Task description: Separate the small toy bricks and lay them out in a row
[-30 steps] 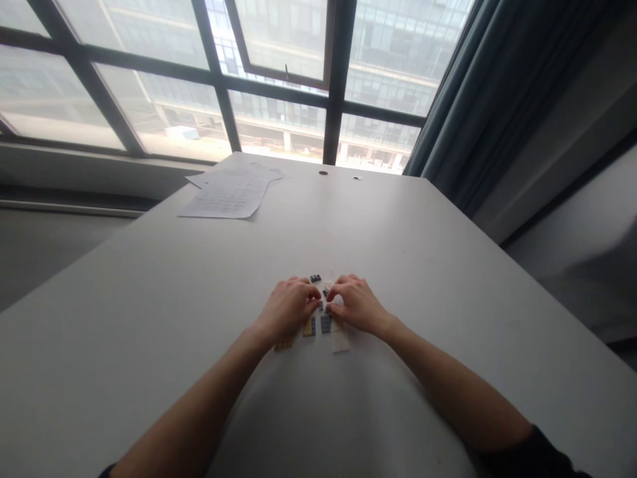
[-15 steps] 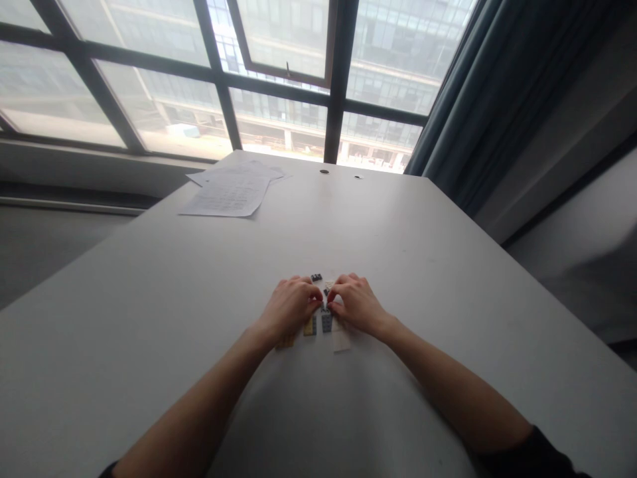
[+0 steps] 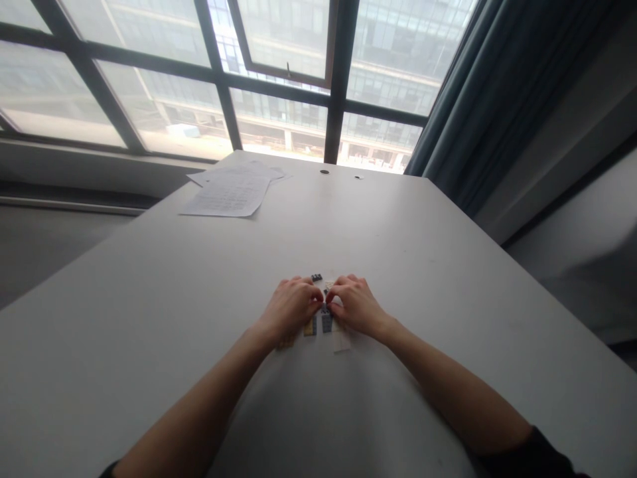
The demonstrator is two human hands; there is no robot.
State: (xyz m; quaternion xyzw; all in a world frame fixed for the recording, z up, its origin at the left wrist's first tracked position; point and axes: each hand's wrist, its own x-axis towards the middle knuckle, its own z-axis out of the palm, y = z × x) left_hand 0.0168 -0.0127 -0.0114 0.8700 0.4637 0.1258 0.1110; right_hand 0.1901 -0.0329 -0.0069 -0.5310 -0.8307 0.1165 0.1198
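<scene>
My left hand (image 3: 289,307) and my right hand (image 3: 355,304) rest close together on the white table (image 3: 149,299), fingers curled, fingertips meeting over a small dark brick (image 3: 324,308). What exactly each pinches is too small to see clearly. Just below the fingertips lie a tan brick (image 3: 310,326) and a grey-blue brick (image 3: 326,323). A white flat piece (image 3: 341,340) lies under my right wrist, and another tan brick (image 3: 285,342) under my left wrist. A dark brick (image 3: 316,277) sits just beyond the hands.
Several printed paper sheets (image 3: 226,194) lie at the far left of the table. Two small holes (image 3: 324,172) mark the far edge by the window. A dark curtain (image 3: 478,106) hangs at the right.
The fingertips of both hands have drawn slightly closer together over the small brick. The white flat piece shifted a little toward my right wrist. Arms hardly moved.
</scene>
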